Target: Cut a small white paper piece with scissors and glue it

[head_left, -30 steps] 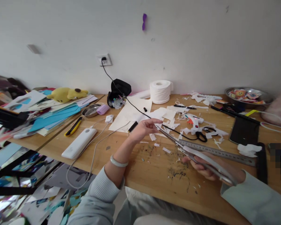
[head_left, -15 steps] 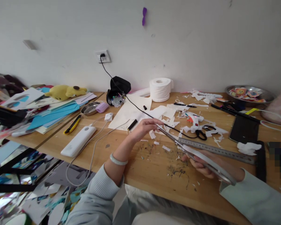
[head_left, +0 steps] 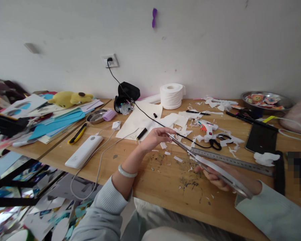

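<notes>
In my right hand (head_left: 220, 175) is a pair of long metal scissors (head_left: 204, 162), seen nearly edge-on, pointing up and left. A thin white paper strip (head_left: 213, 164) runs along the blades. My left hand (head_left: 158, 136), with a pale bangle on its wrist, is at the blade tips, its fingers closed on the far end of the paper strip. Below both hands, the wooden table (head_left: 165, 190) carries small paper scraps and dark crumbs. A steel ruler (head_left: 230, 159) lies just beyond my right hand.
Behind my hands lie a glue gun (head_left: 208, 130), a black-handled pair of scissors (head_left: 215, 144) and a toilet roll (head_left: 172, 96). To the left are a white power bank (head_left: 84, 151) and a yellow cutter (head_left: 77, 134). At right lies a phone (head_left: 261, 140). A black cable (head_left: 145, 113) crosses the middle.
My left hand's fingers have curled slightly lower at the blade tips. The right hand and scissors look unchanged.
</notes>
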Tool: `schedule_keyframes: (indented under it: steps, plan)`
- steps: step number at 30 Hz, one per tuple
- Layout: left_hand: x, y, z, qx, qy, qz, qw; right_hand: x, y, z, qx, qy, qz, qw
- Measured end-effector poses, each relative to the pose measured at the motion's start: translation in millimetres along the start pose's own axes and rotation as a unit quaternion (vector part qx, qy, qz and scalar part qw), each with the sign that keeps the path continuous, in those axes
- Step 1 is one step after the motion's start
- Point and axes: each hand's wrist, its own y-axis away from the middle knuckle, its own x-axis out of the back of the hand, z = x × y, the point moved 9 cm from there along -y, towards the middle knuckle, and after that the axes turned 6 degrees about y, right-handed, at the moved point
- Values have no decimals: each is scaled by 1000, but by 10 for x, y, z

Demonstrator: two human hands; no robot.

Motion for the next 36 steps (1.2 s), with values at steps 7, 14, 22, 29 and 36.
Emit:
schedule_keyframes:
  steps: [7,14,22,29,36]
  plan:
    - [7,4,-22,-2,-2,16,1000,5,-33,10,-44,-3,23,999]
    - [19,9,-39,-1,-28,21,999,-90,14,-118,-23,6,55,998]
    - [38,17,-25,-1,-37,33,999,-19,-119,91,-89,-33,-41,995]
    - [46,16,-56,18,-8,43,999,-20,-113,76,-87,-36,-39,995]
    - [46,12,-37,3,-35,37,999,-106,3,-61,-46,-16,13,999]
